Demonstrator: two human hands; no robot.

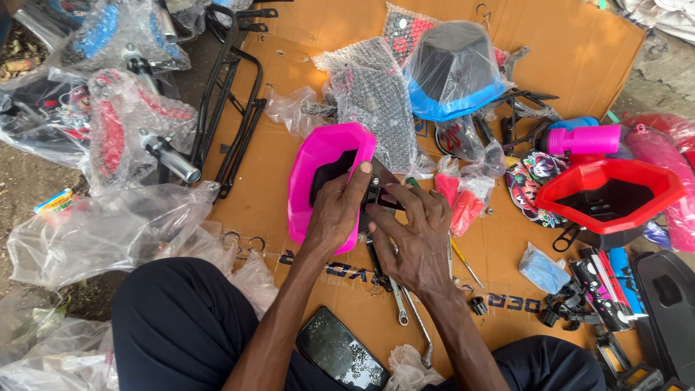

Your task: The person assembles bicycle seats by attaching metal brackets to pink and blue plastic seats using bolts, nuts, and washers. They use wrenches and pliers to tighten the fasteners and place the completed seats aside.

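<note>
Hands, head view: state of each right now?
Left hand: closed on the pink basket.
Right hand: fingers pinching a small black bracket at the basket.

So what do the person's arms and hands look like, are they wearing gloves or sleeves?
No gloves and no sleeves in view. Both forearms are bare all the way down. The left hand and the right hand are bare too, with short nails; I see no rings, watch or bracelet. The arms are slim and long, and the only clothing that shows is the dark navy trousers over the knees.
</note>
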